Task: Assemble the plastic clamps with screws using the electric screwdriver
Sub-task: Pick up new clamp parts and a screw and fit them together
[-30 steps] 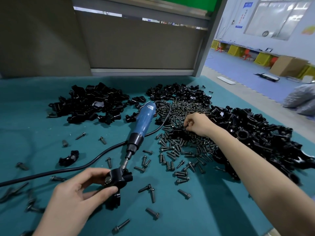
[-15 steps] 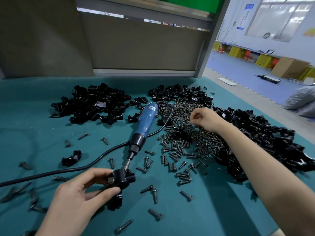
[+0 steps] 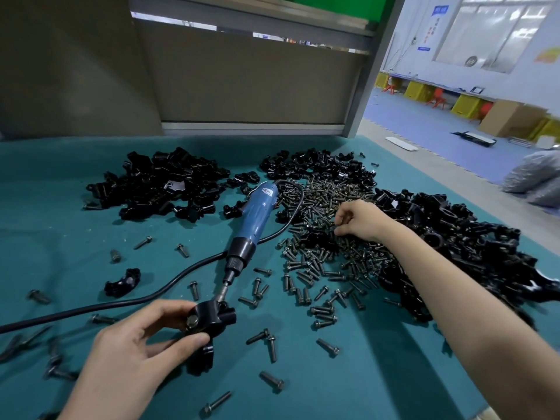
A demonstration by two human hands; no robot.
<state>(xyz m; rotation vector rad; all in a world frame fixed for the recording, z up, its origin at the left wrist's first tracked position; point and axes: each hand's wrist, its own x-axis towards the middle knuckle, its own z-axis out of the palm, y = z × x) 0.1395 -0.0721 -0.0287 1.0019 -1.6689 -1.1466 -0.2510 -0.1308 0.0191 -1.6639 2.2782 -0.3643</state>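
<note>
My left hand grips a black plastic clamp between thumb and fingers, low on the teal mat, and a screw head shows in the clamp's side. The blue electric screwdriver lies on the mat with no hand on it. Its bit points at the clamp and touches its top. My right hand hovers over the big pile of dark screws, fingers curled down and pinching a screw at the pile's top.
Heaps of black clamp parts lie at the back left, back centre and along the right. Loose screws are scattered near my left hand. The screwdriver's black cable runs off left. A clamp half lies alone.
My right hand has shifted slightly right across the screw pile, its fingers curling onto a screw. My left hand still holds the clamp against the bit.
</note>
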